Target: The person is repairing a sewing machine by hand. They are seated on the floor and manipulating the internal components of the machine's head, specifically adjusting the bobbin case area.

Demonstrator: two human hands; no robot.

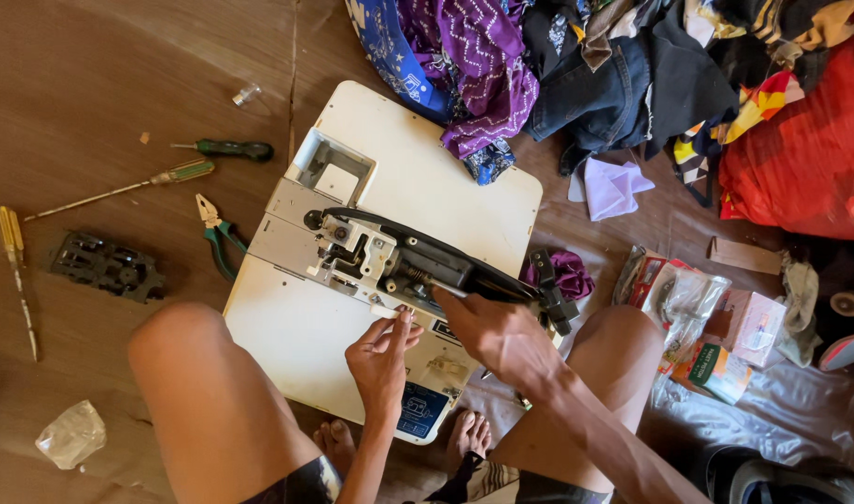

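We noted left hand (380,359) fingers pinching small white part at exposed sewing machine (380,257) mechanism; right hand (502,338) fingers pressed together on tool. Slip risked dropping part inside.

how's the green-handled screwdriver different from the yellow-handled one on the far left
The green-handled screwdriver has a dark green handle and a short shaft; the yellow-handled screwdriver has a translucent yellow handle and a longer shaft. The green one lies nearly level, the yellow one nearly upright in the picture. Both lie on the brown floor, untouched by either hand.
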